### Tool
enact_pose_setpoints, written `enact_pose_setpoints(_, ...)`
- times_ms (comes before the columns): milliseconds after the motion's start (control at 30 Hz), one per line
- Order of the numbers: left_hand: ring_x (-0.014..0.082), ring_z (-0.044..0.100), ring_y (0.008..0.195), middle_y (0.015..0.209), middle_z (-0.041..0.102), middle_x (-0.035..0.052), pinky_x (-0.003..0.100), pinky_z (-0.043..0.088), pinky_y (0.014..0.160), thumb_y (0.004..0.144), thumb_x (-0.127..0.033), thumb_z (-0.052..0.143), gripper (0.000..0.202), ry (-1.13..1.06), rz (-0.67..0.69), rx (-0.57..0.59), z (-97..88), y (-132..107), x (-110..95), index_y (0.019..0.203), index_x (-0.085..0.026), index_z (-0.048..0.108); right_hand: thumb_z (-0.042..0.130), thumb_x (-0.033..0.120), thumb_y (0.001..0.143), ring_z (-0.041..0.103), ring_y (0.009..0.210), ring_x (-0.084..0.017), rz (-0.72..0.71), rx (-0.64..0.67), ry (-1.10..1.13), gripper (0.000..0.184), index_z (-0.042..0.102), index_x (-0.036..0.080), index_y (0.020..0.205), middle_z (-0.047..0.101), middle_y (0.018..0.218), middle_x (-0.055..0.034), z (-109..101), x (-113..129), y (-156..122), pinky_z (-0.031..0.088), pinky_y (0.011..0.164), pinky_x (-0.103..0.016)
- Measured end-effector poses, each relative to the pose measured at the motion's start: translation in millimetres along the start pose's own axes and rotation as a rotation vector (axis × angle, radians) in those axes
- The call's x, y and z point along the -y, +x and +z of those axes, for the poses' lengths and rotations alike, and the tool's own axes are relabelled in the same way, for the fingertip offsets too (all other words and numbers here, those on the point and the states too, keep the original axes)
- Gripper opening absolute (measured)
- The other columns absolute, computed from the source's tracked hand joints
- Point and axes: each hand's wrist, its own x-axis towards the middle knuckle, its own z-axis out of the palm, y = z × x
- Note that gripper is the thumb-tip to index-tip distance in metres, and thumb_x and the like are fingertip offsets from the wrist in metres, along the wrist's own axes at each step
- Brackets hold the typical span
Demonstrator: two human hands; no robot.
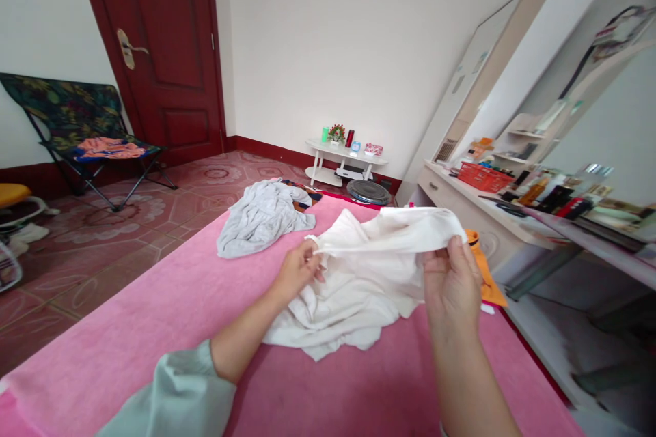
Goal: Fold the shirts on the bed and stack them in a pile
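Observation:
A crumpled white garment (353,307), perhaps a shirt, lies partly on the pink bed cover (169,307), its upper edge raised and stretched between my hands. My left hand (300,266) pinches that edge at its left end. At the other end, my right hand (454,280) grips the cloth between thumb and fingers. Folds hide the garment's exact shape. Beyond my left hand is a heap of light grey clothing (266,215), with a dark patterned cloth (302,196) behind it. An orange cloth (482,266) shows just past my right hand.
A dressing table (451,198) with a red basket (484,176) and several bottles stands along the right. At the back is a low white table (322,150) with small items. On the left, a folding chair (66,116) holds folded clothes (110,148) near a dark red door (164,34).

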Motion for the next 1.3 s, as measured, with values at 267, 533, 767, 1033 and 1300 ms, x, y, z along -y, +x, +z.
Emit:
enact_pose_setpoints(267,0.0187,0.070,0.082,0.078,0.065,-0.0032,0.032,0.054,0.076,0.078,-0.031,0.058,0.022,-0.537,0.181,-0.352,-59.4,16.4,-68.1,0.084,-0.021,0.039,0.062,0.037,0.079,0.047,0.124,-0.020,-0.011,0.042,-0.265,0.034,0.063,0.022,0.110,0.053,0.133,-0.0068,-18.3,-9.4,4.2,0.046,0.096,-0.038)
enact_pose_setpoints(533,0.0160,0.063,0.078,0.083,0.065,0.0032,0.027,0.051,0.071,0.078,-0.035,0.066,0.022,-0.196,0.291,0.187,-7.2,-28.0,-114.3,0.079,-0.015,0.057,0.071,0.023,0.067,0.063,0.082,-0.019,0.204,0.891,-0.695,0.055,0.060,0.024,0.120,0.063,0.118,-0.0070,5.2,-21.6,-29.8,0.052,0.074,-0.033)
enact_pose_setpoints(767,0.0206,0.062,0.095,0.107,0.066,0.0093,0.031,0.048,0.082,0.085,-0.035,0.054,0.027,0.174,0.247,-0.058,-16.3,-4.0,-59.9,0.104,-0.016,0.060,0.072,0.026,0.061,0.064,0.071,-0.022,0.114,0.609,-0.803,0.018,0.073,0.020,0.078,0.071,0.076,-0.0040,-11.1,30.8,0.7,0.052,0.066,-0.033)
enact_pose_setpoints(1033,0.0250,0.062,0.079,0.080,0.067,0.0048,0.029,0.043,0.067,0.061,-0.054,0.071,0.042,0.853,-0.162,0.149,-18.5,-2.3,1.3,0.085,-0.021,0.066,0.074,0.023,0.062,0.064,0.096,-0.025,-0.565,-0.265,-0.498,0.035,0.068,0.021,0.096,0.069,0.100,-0.0045,-13.7,48.8,15.0,0.049,0.093,-0.044)
enact_pose_setpoints(1300,0.0144,0.050,0.060,0.064,0.053,-0.0021,0.023,0.036,0.055,0.083,-0.039,0.049,0.024,0.307,0.093,-0.071,-16.1,6.9,-15.3,0.081,-0.017,0.057,0.070,0.026,0.061,0.055,0.112,-0.030,-0.392,-0.170,-1.014,0.074,0.045,0.013,0.130,0.054,0.126,-0.0167,-57.4,12.9,44.7,0.042,0.097,-0.051)
